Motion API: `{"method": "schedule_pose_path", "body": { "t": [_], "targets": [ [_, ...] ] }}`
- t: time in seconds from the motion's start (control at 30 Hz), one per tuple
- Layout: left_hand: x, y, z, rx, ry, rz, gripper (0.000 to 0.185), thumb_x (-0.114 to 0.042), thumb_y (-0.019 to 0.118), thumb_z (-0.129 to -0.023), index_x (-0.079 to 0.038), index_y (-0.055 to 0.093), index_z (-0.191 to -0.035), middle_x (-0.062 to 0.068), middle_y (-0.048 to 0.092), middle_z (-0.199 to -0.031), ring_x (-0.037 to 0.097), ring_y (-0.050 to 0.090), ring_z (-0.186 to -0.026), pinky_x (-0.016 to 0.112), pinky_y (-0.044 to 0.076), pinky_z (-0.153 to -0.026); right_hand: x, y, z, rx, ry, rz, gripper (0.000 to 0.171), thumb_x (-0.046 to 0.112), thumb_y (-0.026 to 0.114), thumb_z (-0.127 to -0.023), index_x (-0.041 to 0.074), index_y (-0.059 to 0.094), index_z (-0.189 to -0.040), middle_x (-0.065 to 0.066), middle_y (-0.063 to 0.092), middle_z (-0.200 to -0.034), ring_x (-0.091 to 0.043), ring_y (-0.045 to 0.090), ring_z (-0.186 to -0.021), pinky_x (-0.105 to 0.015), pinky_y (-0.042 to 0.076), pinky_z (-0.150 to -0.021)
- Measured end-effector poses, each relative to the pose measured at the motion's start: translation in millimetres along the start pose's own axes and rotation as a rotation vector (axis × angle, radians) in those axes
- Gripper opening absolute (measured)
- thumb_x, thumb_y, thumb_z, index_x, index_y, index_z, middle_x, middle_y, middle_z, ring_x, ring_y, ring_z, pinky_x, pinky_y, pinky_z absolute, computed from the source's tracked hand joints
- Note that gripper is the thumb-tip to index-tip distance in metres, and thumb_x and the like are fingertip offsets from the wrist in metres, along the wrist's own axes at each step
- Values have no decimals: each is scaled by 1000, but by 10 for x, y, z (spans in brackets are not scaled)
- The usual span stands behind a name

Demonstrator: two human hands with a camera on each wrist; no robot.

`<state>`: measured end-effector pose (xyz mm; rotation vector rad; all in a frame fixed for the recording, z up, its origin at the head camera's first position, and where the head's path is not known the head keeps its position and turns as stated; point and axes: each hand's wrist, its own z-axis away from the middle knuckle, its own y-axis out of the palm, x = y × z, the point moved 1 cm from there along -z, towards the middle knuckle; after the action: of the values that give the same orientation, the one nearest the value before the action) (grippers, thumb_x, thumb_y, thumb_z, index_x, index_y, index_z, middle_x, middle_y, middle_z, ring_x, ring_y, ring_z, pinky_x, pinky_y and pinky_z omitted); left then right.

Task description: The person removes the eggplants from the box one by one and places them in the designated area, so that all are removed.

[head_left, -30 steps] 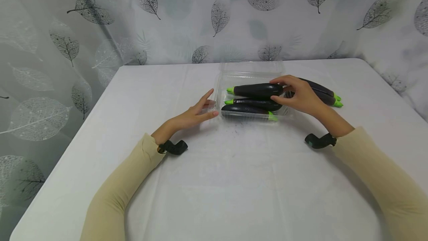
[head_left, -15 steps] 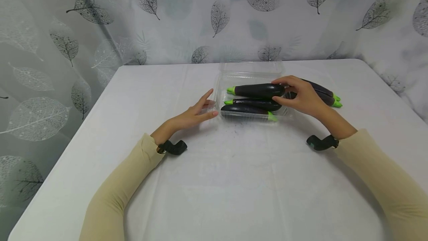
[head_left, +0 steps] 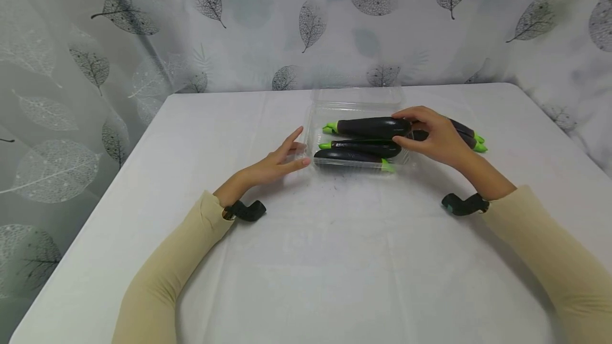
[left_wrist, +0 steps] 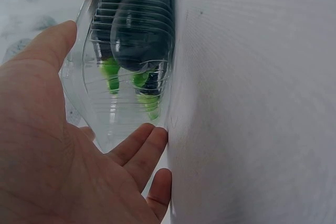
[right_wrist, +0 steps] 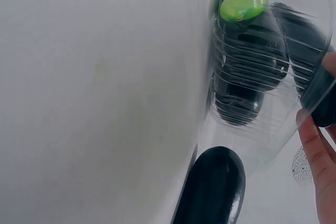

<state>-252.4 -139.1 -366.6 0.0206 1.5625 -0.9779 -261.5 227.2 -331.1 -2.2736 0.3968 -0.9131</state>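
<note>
broadly, a white-clothed table [head_left: 334,259] fills the lower two thirds of the head view, backed by a leaf-print curtain [head_left: 229,25] across the top. just above the middle of the frame sits a clear plastic clamshell box [head_left: 356,104], its lid folded open toward the curtain so the tray can take things from above. two dark eggplants lie lengthwise in the tray, the nearer one [head_left: 354,156] with its green cap to the right, the next [head_left: 365,147] with its cap to the left, laid head to tail, probably so they fit side by side. a third eggplant [head_left: 370,127] is held above them, level and parallel to the others.

right of centre, the right hand [head_left: 432,134] has fingers and thumb curled round that eggplant's blunt end, wrist low, forearm running to the lower right corner. behind it, two more eggplants [head_left: 470,137] lie on the cloth outside the box.

left of centre, the left hand [head_left: 279,161] is spread flat with straight fingers touching the box's left wall, seemingly steadying the light tray; in the left wrist view the palm [left_wrist: 58,150] faces the ribbed plastic [left_wrist: 105,124], fingertips at its lower edge, though how firmly it presses is hard to tell.
</note>
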Motion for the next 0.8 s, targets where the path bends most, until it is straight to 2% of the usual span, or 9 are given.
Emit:
{"method": "schedule_pose_path", "body": {
  "t": [0.2,0.37,0.57,0.8],
  "targets": [
    [10,0,-6,1,4,9,84,-32,54,-100,-29,-7,-157,12,32,-154,30,26,-144,55,20,-115,-10,-62,31,-35,-25,-15,55,-18,77,-69,-6,63,-120,-18,61,-117,5,52,-102,-6,44,-84],
    [10,1,-8,-1,15,7,84,-35,55,-100,-30,-7,-157,12,33,-154,29,27,-144,55,20,-115,-49,-102,70,-84,-22,2,57,-22,77,-65,-8,63,-118,-20,62,-114,7,53,-101,-6,44,-84],
    [8,3,-6,2,20,10,84,-34,55,-100,-31,-7,-157,11,33,-154,26,27,-144,51,20,-116,-37,-166,113,-107,-14,-14,53,-20,78,-67,-9,63,-116,-21,62,-114,4,55,-99,-7,45,-84],
    [7,-3,-5,0,6,6,83,-32,54,-101,-32,-8,-157,11,32,-155,31,26,-144,55,20,-115,-9,-265,168,-133,-23,6,58,-25,76,-64,-9,63,-118,-21,62,-114,2,55,-103,-8,45,-85]
  ]
}}
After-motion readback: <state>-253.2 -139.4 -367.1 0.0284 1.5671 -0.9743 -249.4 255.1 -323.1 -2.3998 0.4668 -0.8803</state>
